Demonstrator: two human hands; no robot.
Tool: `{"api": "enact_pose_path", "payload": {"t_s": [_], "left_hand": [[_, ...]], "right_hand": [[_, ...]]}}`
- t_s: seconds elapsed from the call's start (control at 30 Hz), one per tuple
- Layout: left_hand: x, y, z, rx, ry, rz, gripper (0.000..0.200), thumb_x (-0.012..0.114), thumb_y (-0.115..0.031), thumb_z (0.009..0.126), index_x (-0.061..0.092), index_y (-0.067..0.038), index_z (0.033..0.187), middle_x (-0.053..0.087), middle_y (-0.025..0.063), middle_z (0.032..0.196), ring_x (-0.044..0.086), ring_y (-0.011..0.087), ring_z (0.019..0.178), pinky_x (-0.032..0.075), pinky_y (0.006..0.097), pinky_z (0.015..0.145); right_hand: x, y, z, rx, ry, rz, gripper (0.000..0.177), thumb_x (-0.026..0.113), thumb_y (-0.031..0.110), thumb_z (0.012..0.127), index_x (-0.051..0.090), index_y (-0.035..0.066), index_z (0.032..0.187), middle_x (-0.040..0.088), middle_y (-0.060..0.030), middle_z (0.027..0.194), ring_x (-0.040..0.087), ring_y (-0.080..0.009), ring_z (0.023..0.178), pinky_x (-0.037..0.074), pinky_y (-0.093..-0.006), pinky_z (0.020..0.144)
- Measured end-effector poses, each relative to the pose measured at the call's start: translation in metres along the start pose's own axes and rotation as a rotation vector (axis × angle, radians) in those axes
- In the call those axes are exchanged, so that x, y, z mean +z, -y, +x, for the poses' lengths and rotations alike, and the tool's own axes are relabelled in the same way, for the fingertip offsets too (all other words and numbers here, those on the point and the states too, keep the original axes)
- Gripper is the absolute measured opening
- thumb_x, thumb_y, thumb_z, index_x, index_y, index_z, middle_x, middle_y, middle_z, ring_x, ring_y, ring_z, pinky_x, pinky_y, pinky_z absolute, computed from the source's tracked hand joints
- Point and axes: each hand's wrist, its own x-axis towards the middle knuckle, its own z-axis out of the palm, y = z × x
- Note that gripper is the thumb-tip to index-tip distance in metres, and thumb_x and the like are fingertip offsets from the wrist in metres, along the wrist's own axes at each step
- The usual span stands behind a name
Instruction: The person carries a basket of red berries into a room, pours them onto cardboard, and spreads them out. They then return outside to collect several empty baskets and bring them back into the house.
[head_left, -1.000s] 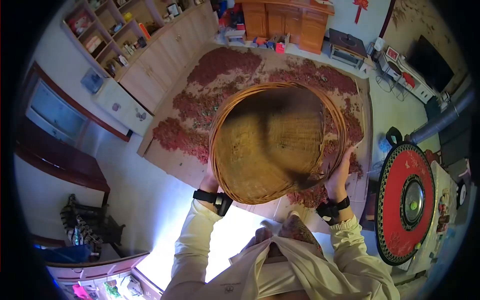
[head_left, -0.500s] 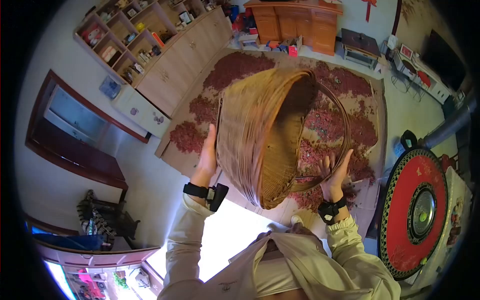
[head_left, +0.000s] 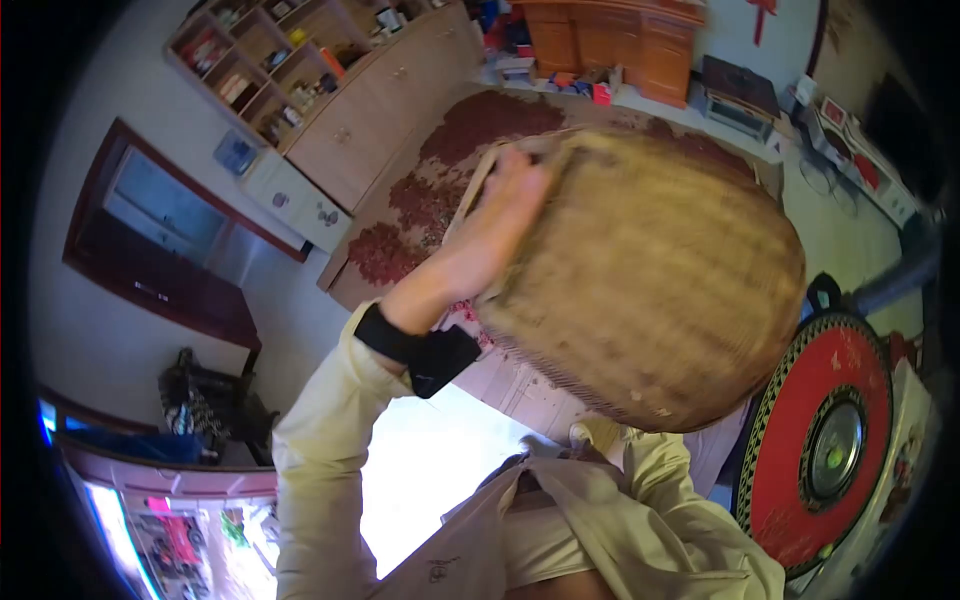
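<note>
A large woven bamboo basket (head_left: pixel 660 280) is held up in front of me, tilted so that its outer woven side faces me and its mouth is turned away. My left hand (head_left: pixel 500 215) is closed on its left edge, somewhat blurred, with the fingers curled at the top. The basket hides my right hand; only the right sleeve (head_left: pixel 665 460) shows below it. Beyond it, dark red dried pieces (head_left: pixel 490 125) lie in heaps on flattened cardboard (head_left: pixel 345 285) on the floor.
On the right stands a round red table top (head_left: pixel 780 450) with a patterned black rim. A cabinet with shelves (head_left: pixel 360 110) lines the left wall, and a wooden counter (head_left: pixel 610 45) is at the back. A low dark table (head_left: pixel 740 85) stands at back right.
The basket has turned from mouth rightward to outer side facing me, and shifted right. My left hand has moved up and right along with it. My right hand has gone out of sight behind it.
</note>
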Motion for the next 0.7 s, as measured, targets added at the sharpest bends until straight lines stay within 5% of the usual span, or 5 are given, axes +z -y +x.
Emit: {"api": "enact_pose_path", "payload": {"t_s": [0.2, 0.4, 0.53, 0.6, 0.7], "left_hand": [[0.017, -0.066, 0.010, -0.089, -0.079, 0.348, 0.102, 0.028, -0.070, 0.080, 0.008, 0.014, 0.133, 0.004, 0.0315, 0.141, 0.001, 0.0372, 0.134, 0.004, 0.0371, 0.109], [-0.028, -0.009, -0.034, -0.217, -0.154, 0.050, 0.090, 0.034, -0.062, 0.084, 0.011, 0.006, 0.137, 0.007, 0.0230, 0.145, 0.005, 0.0305, 0.136, 0.007, 0.0346, 0.109], [-0.087, 0.104, -0.127, -0.185, -0.618, -0.161, 0.073, 0.037, -0.051, 0.088, 0.021, 0.001, 0.137, 0.019, 0.0207, 0.142, 0.017, 0.0285, 0.133, 0.016, 0.0332, 0.107], [-0.102, 0.160, -0.214, -0.433, -0.969, -0.233, 0.066, 0.042, -0.042, 0.089, 0.022, 0.001, 0.135, 0.032, 0.0202, 0.136, 0.035, 0.0281, 0.122, 0.029, 0.0336, 0.099], [-0.097, 0.234, -0.366, -0.584, -1.339, -0.245, 0.064, 0.052, -0.024, 0.085, 0.022, 0.005, 0.132, 0.044, 0.0211, 0.127, 0.046, 0.0256, 0.113, 0.038, 0.0313, 0.091]], "right_hand": [[0.018, -0.013, 0.014, 0.005, -0.065, -0.096, 0.054, 0.037, 0.067, 0.082, 0.039, 0.014, 0.068, 0.037, 0.0014, 0.050, 0.035, -0.0120, 0.043, 0.029, -0.0241, 0.041], [0.034, -0.042, 0.019, 0.007, -0.133, -0.201, 0.053, 0.040, 0.066, 0.081, 0.045, 0.014, 0.078, 0.043, 0.0019, 0.055, 0.040, -0.0120, 0.046, 0.031, -0.0245, 0.044], [0.065, -0.070, 0.022, -0.025, -0.238, -0.295, 0.053, 0.041, 0.065, 0.081, 0.049, 0.013, 0.084, 0.047, 0.0023, 0.059, 0.043, -0.0120, 0.049, 0.033, -0.0247, 0.045], [0.089, -0.099, 0.017, -0.006, -0.230, -0.352, 0.053, 0.041, 0.065, 0.081, 0.050, 0.013, 0.086, 0.048, 0.0023, 0.060, 0.044, -0.0120, 0.049, 0.033, -0.0248, 0.045], [0.118, -0.170, 0.008, 0.203, 0.171, -0.464, 0.052, 0.044, 0.064, 0.080, 0.048, 0.012, 0.088, 0.049, 0.0023, 0.064, 0.043, -0.0124, 0.048, 0.033, -0.0256, 0.045]]}}
